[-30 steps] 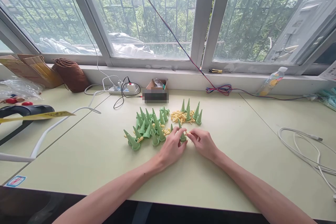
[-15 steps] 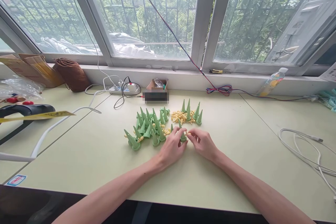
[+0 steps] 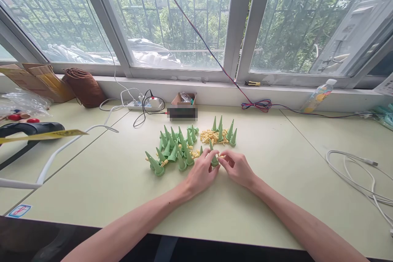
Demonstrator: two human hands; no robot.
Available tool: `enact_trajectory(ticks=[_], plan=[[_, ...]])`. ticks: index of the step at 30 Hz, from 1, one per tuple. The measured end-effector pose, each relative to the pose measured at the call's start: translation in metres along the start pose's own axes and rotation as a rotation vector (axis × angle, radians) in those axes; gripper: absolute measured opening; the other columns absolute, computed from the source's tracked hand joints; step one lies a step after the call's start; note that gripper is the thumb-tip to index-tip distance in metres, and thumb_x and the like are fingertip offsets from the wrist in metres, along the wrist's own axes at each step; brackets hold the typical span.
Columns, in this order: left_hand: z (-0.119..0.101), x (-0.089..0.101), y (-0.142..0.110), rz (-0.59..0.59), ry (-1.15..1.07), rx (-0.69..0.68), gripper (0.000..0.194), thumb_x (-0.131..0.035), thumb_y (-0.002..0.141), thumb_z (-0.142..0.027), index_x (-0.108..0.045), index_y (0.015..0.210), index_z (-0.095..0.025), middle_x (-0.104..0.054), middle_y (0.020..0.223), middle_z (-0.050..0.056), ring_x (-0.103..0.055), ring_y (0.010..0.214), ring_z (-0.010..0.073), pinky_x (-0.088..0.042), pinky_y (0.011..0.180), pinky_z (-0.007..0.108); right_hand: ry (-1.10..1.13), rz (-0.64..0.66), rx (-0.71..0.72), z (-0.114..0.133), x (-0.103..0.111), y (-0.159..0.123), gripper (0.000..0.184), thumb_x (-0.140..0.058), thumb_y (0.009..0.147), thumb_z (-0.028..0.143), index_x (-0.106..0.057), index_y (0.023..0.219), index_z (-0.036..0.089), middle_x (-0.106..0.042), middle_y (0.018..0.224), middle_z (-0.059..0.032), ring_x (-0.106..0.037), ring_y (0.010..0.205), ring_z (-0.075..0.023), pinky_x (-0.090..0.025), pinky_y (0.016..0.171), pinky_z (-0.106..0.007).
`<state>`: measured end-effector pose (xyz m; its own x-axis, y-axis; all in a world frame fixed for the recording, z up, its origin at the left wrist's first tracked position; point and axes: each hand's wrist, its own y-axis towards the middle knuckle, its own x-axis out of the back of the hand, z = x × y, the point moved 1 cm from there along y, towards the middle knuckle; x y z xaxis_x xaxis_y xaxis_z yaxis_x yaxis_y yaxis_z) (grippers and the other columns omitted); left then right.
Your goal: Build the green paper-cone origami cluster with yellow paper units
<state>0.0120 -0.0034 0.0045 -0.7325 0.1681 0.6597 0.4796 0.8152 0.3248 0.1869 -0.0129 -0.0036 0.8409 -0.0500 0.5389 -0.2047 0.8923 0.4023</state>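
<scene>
My left hand (image 3: 199,174) is closed round a green plastic watering spike (image 3: 214,161), which stands point up on the table. At that spike's right side my right hand (image 3: 239,168) pinches a small yellow valve piece (image 3: 220,156), mostly hidden by the fingertips. Left of my hands stands a cluster of green cone spikes (image 3: 172,154), some tilted, several with yellow pieces at their sides. Behind my hands lies a heap of yellow pieces (image 3: 210,136) with several upright spikes (image 3: 233,137) among and beside it.
At the back are a power strip (image 3: 143,105), a small open box (image 3: 184,98), bundled red-blue wire (image 3: 258,105) and a bottle (image 3: 319,96). A white cable (image 3: 365,188) lies right. On the left are a brown pouch (image 3: 82,88) and a black strap (image 3: 33,129).
Almost nothing differs. Both hands stay at the same spike, and the right fingertips shift only very slightly at its side.
</scene>
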Motion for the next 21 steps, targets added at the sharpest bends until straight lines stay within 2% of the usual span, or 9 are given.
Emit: enact_trajectory(ticks=[4,9,15,18,21], plan=[[0.0008,-0.0005,-0.0002,-0.015,0.013,-0.012,0.035,-0.054,0.091,-0.017,-0.053,0.125,-0.025,-0.053,0.112,0.005,-0.055,0.057,0.0066,-0.053,0.062,0.027,-0.009,0.010,0.018,-0.0015,-0.0011,-0.0007,0.024,-0.049,0.099,0.038,-0.064,0.095,0.020,-0.054,0.058,0.0026,-0.045,0.049,-0.0128,-0.035,0.049,-0.026],[0.0014,-0.0011,-0.0003,-0.023,0.019,-0.017,0.034,-0.055,0.090,-0.017,-0.053,0.123,-0.025,-0.053,0.111,0.004,-0.055,0.056,0.0064,-0.053,0.061,0.026,0.000,0.003,0.014,-0.0039,-0.0021,0.0001,0.032,-0.047,0.100,0.042,-0.065,0.086,0.020,-0.050,0.058,0.0026,-0.038,0.049,-0.0122,-0.034,0.050,-0.026],[0.0011,-0.0011,-0.0005,0.004,0.021,-0.010,0.034,-0.054,0.090,-0.015,-0.053,0.123,-0.025,-0.053,0.112,0.004,-0.055,0.058,0.0069,-0.052,0.062,0.026,-0.032,-0.002,0.016,-0.0045,-0.0015,0.0013,0.047,-0.045,0.101,0.044,-0.048,0.060,0.020,-0.037,0.053,0.0045,-0.031,0.050,-0.0112,-0.029,0.049,-0.026],[0.0012,-0.0008,-0.0004,0.002,0.025,-0.009,0.034,-0.055,0.090,-0.015,-0.052,0.122,-0.024,-0.053,0.111,0.004,-0.055,0.058,0.0071,-0.052,0.062,0.027,-0.034,-0.002,0.012,-0.0043,-0.0016,0.0015,0.046,-0.044,0.101,0.044,-0.053,0.063,0.019,-0.040,0.053,0.0042,-0.034,0.049,-0.0111,-0.031,0.050,-0.025],[0.0008,-0.0006,-0.0001,0.006,0.020,-0.003,0.034,-0.054,0.090,-0.015,-0.052,0.123,-0.025,-0.052,0.111,0.004,-0.055,0.058,0.0070,-0.052,0.063,0.027,-0.020,-0.011,0.006,-0.0023,-0.0012,0.0010,0.035,-0.047,0.100,0.043,-0.064,0.080,0.020,-0.050,0.057,0.0032,-0.040,0.049,-0.0118,-0.033,0.050,-0.025]])
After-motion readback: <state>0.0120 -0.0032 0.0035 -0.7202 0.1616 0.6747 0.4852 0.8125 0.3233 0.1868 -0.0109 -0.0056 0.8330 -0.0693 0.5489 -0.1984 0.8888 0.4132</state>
